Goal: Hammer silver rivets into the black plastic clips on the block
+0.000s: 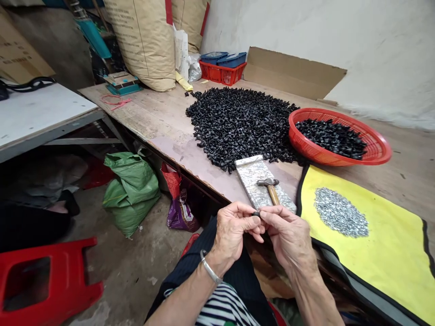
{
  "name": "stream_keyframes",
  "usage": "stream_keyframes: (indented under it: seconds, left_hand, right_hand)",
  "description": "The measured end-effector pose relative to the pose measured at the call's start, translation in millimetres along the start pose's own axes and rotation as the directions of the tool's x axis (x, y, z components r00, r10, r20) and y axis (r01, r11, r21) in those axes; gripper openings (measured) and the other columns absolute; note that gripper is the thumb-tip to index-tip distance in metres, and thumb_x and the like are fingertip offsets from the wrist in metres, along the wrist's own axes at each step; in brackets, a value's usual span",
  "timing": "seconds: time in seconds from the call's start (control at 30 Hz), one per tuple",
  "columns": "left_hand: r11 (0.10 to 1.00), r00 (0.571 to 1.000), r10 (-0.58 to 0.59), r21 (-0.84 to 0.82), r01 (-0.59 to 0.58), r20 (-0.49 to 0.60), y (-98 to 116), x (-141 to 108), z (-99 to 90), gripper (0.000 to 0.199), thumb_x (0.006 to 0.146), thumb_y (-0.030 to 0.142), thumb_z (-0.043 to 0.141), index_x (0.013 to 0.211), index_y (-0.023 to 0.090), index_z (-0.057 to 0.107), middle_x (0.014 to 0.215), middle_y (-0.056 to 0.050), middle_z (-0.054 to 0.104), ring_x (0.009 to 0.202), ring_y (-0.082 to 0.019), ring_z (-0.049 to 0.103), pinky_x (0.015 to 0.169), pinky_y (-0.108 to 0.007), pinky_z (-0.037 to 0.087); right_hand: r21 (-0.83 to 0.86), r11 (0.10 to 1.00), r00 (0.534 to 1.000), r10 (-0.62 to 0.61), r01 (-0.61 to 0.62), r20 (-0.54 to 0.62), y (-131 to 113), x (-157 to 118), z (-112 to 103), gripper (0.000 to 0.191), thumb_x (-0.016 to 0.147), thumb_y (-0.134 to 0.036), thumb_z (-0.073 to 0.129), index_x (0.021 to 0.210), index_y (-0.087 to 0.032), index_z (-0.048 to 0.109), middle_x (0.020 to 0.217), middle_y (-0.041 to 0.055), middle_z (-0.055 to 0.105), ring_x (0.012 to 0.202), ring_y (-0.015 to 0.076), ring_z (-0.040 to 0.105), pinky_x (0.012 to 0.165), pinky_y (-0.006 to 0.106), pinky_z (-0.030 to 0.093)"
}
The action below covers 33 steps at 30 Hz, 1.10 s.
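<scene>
My left hand (pixel 234 226) pinches a small black part (pixel 256 214) between thumb and forefinger, just in front of the table edge. The fingertips of my right hand (pixel 287 228) are closed at the same part from the other side; whether they grip something else is hidden. Beyond my hands, a small hammer (pixel 268 182) with a wooden handle rests on a speckled stone slab (pixel 251 174). A large pile of black parts (pixel 241 122) spreads behind the slab. Small silvery metal pieces (pixel 340 213) form a heap on a yellow cloth (pixel 390 235) at the right.
A red basket (pixel 380 151) holds more black parts, partly over the pile's right side. Red and blue bins (pixel 222 72), a big sack (pixel 142 43) and cardboard (pixel 294 72) stand at the back. On the floor at left are a green sack (pixel 131 192) and red stool (pixel 68 280).
</scene>
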<state>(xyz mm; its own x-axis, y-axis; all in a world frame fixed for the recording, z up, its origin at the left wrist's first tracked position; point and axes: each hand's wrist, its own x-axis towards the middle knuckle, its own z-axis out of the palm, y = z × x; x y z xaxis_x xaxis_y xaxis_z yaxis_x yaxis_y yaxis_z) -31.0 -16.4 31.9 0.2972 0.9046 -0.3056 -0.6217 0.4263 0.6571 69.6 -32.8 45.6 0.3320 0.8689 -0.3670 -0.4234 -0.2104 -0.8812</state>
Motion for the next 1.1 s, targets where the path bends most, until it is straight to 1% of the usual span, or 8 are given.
stream_keyframes:
  seconds: [0.1, 0.2, 0.37, 0.57, 0.67, 0.77, 0.93, 1.1]
  left_hand:
    - [0.999, 0.999, -0.002, 0.043, 0.000, 0.044, 1.3, 1.5, -1.3, 0.019, 0.056, 0.018, 0.075, 0.066, 0.009, 0.061, 0.049, -0.004, 0.062, 0.043, -0.013, 0.058, 0.038, -0.022, 0.049]
    - [0.996, 0.999, 0.028, 0.081, -0.031, 0.041, 4.1, 2.3, -4.0, 0.019, 0.056, 0.019, 0.076, 0.064, 0.009, 0.063, 0.047, -0.004, 0.062, 0.042, -0.013, 0.058, 0.037, -0.020, 0.047]
    - [0.999, 0.999, 0.027, 0.021, -0.028, 0.032, 6.6, 1.8, -9.0, 0.018, 0.058, 0.021, 0.076, 0.063, 0.009, 0.063, 0.048, -0.003, 0.061, 0.041, -0.014, 0.057, 0.031, -0.021, 0.045]
    - [0.999, 0.996, -0.016, -0.027, 0.019, 0.092, 8.2, 2.1, -10.9, 0.018, 0.059, 0.018, 0.075, 0.069, 0.008, 0.063, 0.050, -0.004, 0.061, 0.045, -0.016, 0.060, 0.036, -0.023, 0.049]
    - [0.999, 0.996, -0.028, -0.027, 0.031, 0.080, 9.1, 2.0, -12.2, 0.019, 0.058, 0.017, 0.075, 0.069, 0.008, 0.062, 0.052, -0.004, 0.063, 0.044, -0.015, 0.059, 0.036, -0.023, 0.049]
    - [0.999, 0.996, -0.048, -0.017, 0.049, 0.073, 9.0, 2.1, -13.0, 0.020, 0.058, 0.018, 0.075, 0.067, 0.008, 0.061, 0.053, -0.006, 0.064, 0.043, -0.015, 0.059, 0.036, -0.022, 0.048]
    - [0.999, 0.996, -0.045, 0.002, 0.045, 0.076, 7.9, 2.9, -12.8, 0.021, 0.058, 0.019, 0.076, 0.067, 0.008, 0.060, 0.052, -0.006, 0.064, 0.043, -0.016, 0.059, 0.036, -0.023, 0.048]
    - [0.995, 0.999, 0.008, 0.096, -0.011, 0.038, 7.3, 3.7, -15.1, 0.018, 0.058, 0.018, 0.075, 0.067, 0.007, 0.063, 0.049, -0.004, 0.062, 0.040, -0.012, 0.056, 0.039, -0.022, 0.048]
  right_hand:
    - [0.010, 1.000, 1.000, 0.006, -0.006, 0.004, -2.0, -0.6, -0.7, 0.016, 0.050, -0.019, 0.076, 0.059, -0.014, 0.065, 0.045, -0.0008, 0.057, 0.040, 0.0112, 0.051, 0.037, 0.023, 0.042]
    - [-0.008, 1.000, 1.000, -0.007, 0.007, 0.012, -2.1, -1.4, -0.6, 0.016, 0.050, -0.018, 0.077, 0.061, -0.014, 0.066, 0.046, -0.0008, 0.057, 0.041, 0.0105, 0.051, 0.039, 0.023, 0.043]
    - [-0.036, 0.999, 0.997, 0.012, -0.009, 0.073, 0.4, -1.7, 3.1, 0.017, 0.054, -0.021, 0.076, 0.064, -0.013, 0.065, 0.050, 0.0007, 0.059, 0.044, 0.0117, 0.053, 0.040, 0.024, 0.044]
    - [-0.011, 1.000, 0.997, -0.026, 0.027, 0.072, 2.4, -1.1, 5.7, 0.015, 0.058, -0.020, 0.075, 0.066, -0.014, 0.064, 0.051, -0.0003, 0.060, 0.043, 0.0116, 0.054, 0.039, 0.023, 0.044]
    - [-0.034, 0.998, 0.994, -0.048, 0.052, 0.103, 5.3, -1.5, 4.0, 0.013, 0.062, -0.021, 0.073, 0.068, -0.014, 0.064, 0.053, -0.0001, 0.060, 0.044, 0.0123, 0.054, 0.040, 0.024, 0.045]
    - [-0.049, 0.998, 0.990, -0.022, 0.029, 0.140, 7.2, -1.3, 2.8, 0.014, 0.063, -0.023, 0.072, 0.068, -0.014, 0.063, 0.050, -0.0003, 0.059, 0.042, 0.0127, 0.054, 0.038, 0.025, 0.044]
    - [-0.042, 0.999, 0.997, 0.024, -0.021, 0.078, 5.0, 0.6, 1.9, 0.018, 0.057, -0.023, 0.076, 0.065, -0.014, 0.064, 0.049, -0.0003, 0.059, 0.041, 0.0115, 0.052, 0.039, 0.024, 0.043]
    - [-0.048, 0.999, 0.999, 0.003, 0.000, 0.053, 1.3, -0.5, 3.3, 0.018, 0.054, -0.021, 0.077, 0.064, -0.014, 0.064, 0.046, -0.0012, 0.057, 0.039, 0.0106, 0.051, 0.039, 0.023, 0.042]
